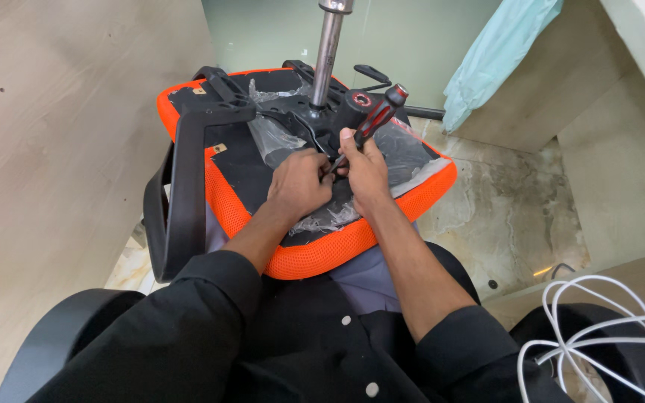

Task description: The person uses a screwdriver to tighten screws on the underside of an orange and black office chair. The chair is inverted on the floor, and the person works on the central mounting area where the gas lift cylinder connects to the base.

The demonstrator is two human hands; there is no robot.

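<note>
Upturned chair seat (225, 175) sits on my lap, underside up, orange mesh rim all round, black base panel under crinkled clear plastic wrap (404, 153). Right hand (363, 168) is wrapped shut round the screwdriver (375, 119), fingers fully curled on the lower handle, no gap showing. Screwdriver's long axis runs diagonally: butt end of the black-and-red handle points to about 1 o'clock, up and away from me; working end points to about 7 o'clock, down into the seat underside near the middle. Tip itself is hidden between my two hands, can't tell what it's seated in. Left hand (300, 183) is just beside the right, at its 9 o'clock, touching it; fingers bent and pinched in at the spot where the shaft goes down. Can't tell whether they're gripping the shaft, a fastener or just bracing, the knuckles cover it. Black tilt mechanism (337, 112) is bolted at seat centre, just at 12 o'clock of my hands, with the chrome gas-lift column (328, 52) standing up out of it toward 12 and leaning slightly right. Black armrest (184, 179) loops over the seat edge at 9 o'clock. White cable bundle (599, 328) lies at 4 o'clock, well apart from the hands. Pale blue cloth (498, 52) hangs at 1 o'clock, beyond the seat.
</note>
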